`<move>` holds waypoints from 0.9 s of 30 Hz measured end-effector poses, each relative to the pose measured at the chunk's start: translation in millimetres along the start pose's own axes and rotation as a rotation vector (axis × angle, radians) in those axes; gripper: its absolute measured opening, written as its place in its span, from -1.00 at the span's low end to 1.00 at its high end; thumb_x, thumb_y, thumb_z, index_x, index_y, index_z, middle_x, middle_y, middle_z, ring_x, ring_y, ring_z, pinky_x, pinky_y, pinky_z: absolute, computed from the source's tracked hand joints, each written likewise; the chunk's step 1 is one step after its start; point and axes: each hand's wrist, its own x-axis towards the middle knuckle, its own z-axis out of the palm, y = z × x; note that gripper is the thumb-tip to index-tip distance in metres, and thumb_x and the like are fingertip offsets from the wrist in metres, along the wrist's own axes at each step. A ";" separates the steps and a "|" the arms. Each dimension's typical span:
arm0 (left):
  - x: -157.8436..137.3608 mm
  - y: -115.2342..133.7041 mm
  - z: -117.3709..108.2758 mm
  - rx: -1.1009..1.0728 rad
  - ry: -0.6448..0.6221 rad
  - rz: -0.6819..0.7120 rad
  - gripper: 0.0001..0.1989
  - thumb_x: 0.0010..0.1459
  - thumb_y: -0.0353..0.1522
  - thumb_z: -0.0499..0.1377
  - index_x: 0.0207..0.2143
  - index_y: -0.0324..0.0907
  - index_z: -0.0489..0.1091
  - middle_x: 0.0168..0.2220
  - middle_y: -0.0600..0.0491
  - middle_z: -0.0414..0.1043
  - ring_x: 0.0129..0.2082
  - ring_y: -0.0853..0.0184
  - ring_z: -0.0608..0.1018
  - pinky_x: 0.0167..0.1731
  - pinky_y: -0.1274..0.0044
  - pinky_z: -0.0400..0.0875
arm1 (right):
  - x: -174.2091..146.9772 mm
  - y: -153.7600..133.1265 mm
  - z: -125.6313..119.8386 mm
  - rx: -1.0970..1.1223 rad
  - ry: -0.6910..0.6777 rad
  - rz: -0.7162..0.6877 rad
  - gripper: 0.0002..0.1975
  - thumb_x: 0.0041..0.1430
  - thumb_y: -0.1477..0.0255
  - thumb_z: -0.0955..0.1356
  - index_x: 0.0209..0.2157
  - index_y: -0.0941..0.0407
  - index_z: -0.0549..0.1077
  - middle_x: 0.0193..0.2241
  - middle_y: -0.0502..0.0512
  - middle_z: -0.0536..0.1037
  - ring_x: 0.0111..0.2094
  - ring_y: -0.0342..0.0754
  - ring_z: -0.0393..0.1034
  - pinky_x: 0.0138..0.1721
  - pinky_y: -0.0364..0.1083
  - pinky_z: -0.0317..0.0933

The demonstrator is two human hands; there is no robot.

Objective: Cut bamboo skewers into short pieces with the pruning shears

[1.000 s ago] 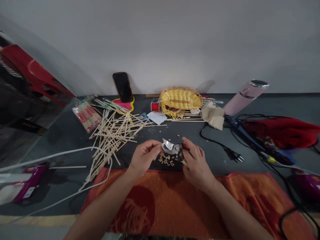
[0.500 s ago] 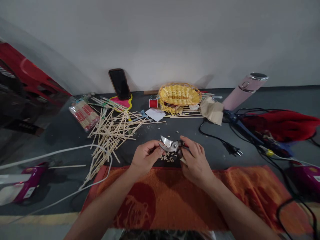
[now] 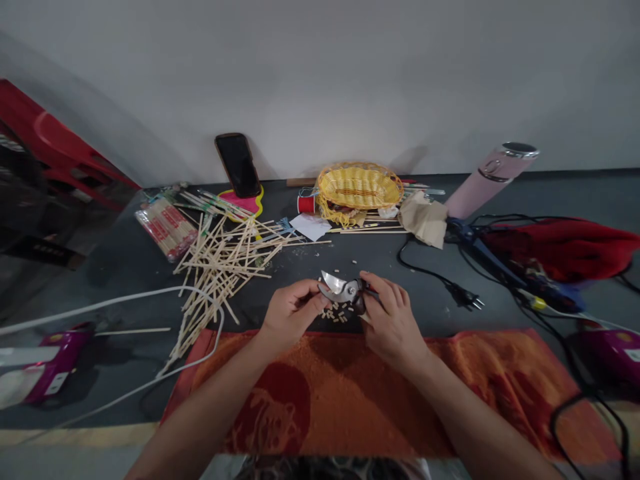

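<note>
The right hand (image 3: 394, 321) holds one pruner (image 3: 351, 291); the left hand (image 3: 290, 315) pinches narrowly, contents unclear; one basket (image 3: 359, 188) sits at twelve o'clock.

A plain grey wall (image 3: 320, 80) fills the view from about ten o'clock through twelve to two, smooth and slightly paler around its lower middle, with a broad soft shadow slanting down it at ten o'clock. Against its foot stands a dark grey table (image 3: 590, 197), matt on top, its near edge trimmed with a pale yellowish strip (image 3: 75, 437) that shows at eight o'clock. Beyond the table's end, between nine and ten o'clock, a red chair (image 3: 60, 147) with openings in it stands in deep gloom. The light is dim, cool and diffuse.
</note>
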 end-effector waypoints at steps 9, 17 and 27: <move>0.2 1.2 0.1 0.072 -0.003 0.037 -0.78 0.19 -0.25 0.15 -0.36 -0.21 0.47 -0.46 0.06 0.48 -0.46 0.42 0.46 -0.44 0.62 0.34 | 0.5 2.5 -0.2 -0.012 -0.004 -0.019 -0.69 0.10 0.61 0.25 -0.12 0.10 0.39 0.14 0.22 0.29 0.08 0.15 0.18 0.02 0.13 0.12; -0.4 0.9 0.4 0.087 0.005 0.054 -0.79 0.19 -0.26 0.14 -0.35 -0.21 0.47 -0.47 0.06 0.48 -0.47 0.41 0.46 -0.45 0.62 0.32 | 0.1 3.1 -0.7 0.105 0.045 0.039 -0.62 0.08 0.55 0.27 -0.01 0.15 0.26 0.21 0.33 0.20 0.06 0.19 0.24 0.00 0.15 0.15; 0.0 1.0 2.0 0.123 -0.050 0.070 -0.85 0.16 -0.30 0.19 -0.34 -0.21 0.48 -0.43 0.07 0.52 -0.45 0.42 0.49 -0.43 0.63 0.33 | 1.1 4.0 -2.3 0.061 -0.090 0.068 -0.24 0.02 0.56 0.27 0.27 0.11 -0.01 0.05 0.29 0.36 0.01 0.20 0.26 -0.03 0.16 0.19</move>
